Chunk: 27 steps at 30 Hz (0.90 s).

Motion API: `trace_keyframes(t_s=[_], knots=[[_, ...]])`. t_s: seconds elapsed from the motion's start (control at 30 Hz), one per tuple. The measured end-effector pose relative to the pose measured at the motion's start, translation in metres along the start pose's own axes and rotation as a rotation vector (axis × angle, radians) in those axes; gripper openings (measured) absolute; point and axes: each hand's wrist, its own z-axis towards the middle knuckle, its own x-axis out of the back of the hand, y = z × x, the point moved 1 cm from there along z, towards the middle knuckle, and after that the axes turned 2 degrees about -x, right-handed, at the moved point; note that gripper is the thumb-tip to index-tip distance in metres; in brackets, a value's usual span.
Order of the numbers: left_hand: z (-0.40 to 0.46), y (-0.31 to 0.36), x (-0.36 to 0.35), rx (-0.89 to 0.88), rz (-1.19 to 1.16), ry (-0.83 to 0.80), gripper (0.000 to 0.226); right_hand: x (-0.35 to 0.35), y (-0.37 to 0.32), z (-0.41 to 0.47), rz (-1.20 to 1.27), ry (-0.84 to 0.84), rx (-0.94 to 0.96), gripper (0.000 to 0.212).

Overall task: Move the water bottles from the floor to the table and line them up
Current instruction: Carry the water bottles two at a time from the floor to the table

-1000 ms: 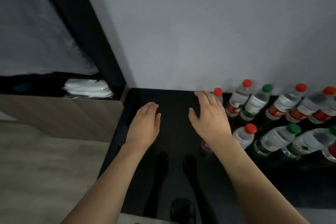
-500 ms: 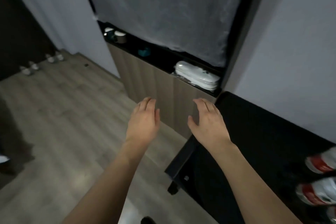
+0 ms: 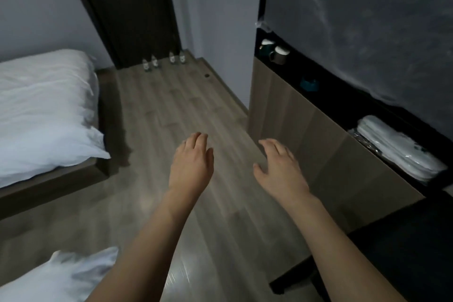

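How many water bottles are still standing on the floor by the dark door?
4, upright on the wooden floor at the foot of the dark door: small clear plastic water bottles at and, in two close pairs. More may lie outside the view.

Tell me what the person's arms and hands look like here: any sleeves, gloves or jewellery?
Both forearms are bare all the way to the bottom edge of the picture, so no sleeve shows. The left hand and the right hand wear no gloves, and no ring, watch or bracelet is visible on the fingers or wrists. The picture is dim and slightly blurred, so fine marks cannot be made out.
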Motion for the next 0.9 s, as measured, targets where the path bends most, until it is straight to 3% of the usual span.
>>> trace_keyframes(t_s=[0.3,0.9], knots=[[0.073,-0.075,-0.005,0.104,0.043,-0.013,0.041,-0.044,-0.042,0.106,0.02,-0.069,0.093,0.059],[0.359,-0.183,-0.012,0.195,0.124,0.036,0.044,-0.085,-0.109,0.427,0.071,-0.114,0.215,0.059]])
